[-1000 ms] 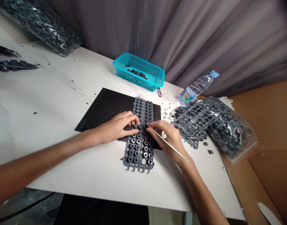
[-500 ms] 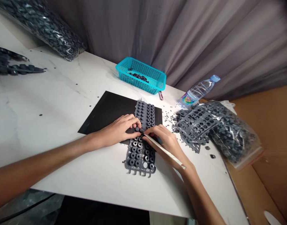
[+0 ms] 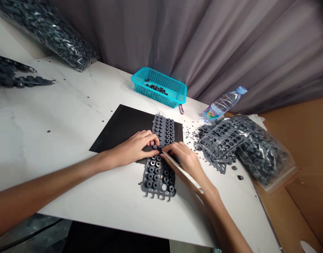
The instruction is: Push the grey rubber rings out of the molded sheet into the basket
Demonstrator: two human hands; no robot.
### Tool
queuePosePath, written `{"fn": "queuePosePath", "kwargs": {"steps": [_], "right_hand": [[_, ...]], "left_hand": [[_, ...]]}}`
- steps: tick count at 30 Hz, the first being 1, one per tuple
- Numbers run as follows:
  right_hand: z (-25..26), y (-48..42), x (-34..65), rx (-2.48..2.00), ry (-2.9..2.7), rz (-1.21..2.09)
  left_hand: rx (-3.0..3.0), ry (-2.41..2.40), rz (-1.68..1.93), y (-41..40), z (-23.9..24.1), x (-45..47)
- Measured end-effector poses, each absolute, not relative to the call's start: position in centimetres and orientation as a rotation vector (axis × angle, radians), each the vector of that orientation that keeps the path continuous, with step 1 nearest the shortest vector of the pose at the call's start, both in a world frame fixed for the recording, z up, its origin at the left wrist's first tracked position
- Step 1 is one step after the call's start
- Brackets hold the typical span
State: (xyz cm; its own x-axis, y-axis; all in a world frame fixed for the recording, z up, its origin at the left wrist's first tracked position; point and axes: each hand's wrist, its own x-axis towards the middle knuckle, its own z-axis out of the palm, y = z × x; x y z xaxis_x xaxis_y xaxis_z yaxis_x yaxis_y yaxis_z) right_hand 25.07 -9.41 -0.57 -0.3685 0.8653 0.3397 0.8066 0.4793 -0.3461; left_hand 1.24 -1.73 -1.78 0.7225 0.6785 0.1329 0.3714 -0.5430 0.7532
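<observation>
A dark grey moulded rubber sheet (image 3: 152, 175) with rows of round, holed plugs lies lengthwise across a black mat (image 3: 119, 126) and past its near edge. My left hand (image 3: 140, 146) rests at the sheet's middle, thumb and curled fingers closed on it around a plug. From the right, my right hand (image 3: 184, 158) grips a slim white stick-like tool (image 3: 186, 174). The tool's tip meets the sheet beside my left thumb, where fingers partly hide it. One round hole near the sheet's front end shows white through it.
Behind the mat stands a turquoise basket (image 3: 158, 98) with small dark pieces inside. On the right are a water bottle (image 3: 222, 103), emptied grey sheets (image 3: 216, 140) and a full clear bag (image 3: 264, 154). Another filled bag (image 3: 53, 35) lies far left, near more rubber sheets (image 3: 16, 75).
The white tool's rear end has shifted slightly left and down with my right hand. My left hand keeps its hold on the sheet. The whole view has shifted a little.
</observation>
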Motion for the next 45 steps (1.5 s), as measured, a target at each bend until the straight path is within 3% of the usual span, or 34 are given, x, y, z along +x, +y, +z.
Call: {"fn": "queuePosePath", "kwargs": {"steps": [20,34,42,45], "right_hand": [[0.3,-9.5,24.8,-1.392,-2.372,0.033],[-1.1,-10.0,23.3,-1.438,-2.427,-0.373],[0.0,-10.2,25.4,-1.877,-1.823,-0.388],[0.2,-10.2,29.2,-2.006,-1.887,-0.421]], "left_hand": [[2.196,0.795,0.53,-1.7,-1.5,1.4],[2.222,0.806,0.482,-1.6,-1.5,1.3],[2.238,0.778,0.405,-1.4,-1.4,1.1],[2.219,0.756,0.386,-1.1,-1.4,0.9]]}}
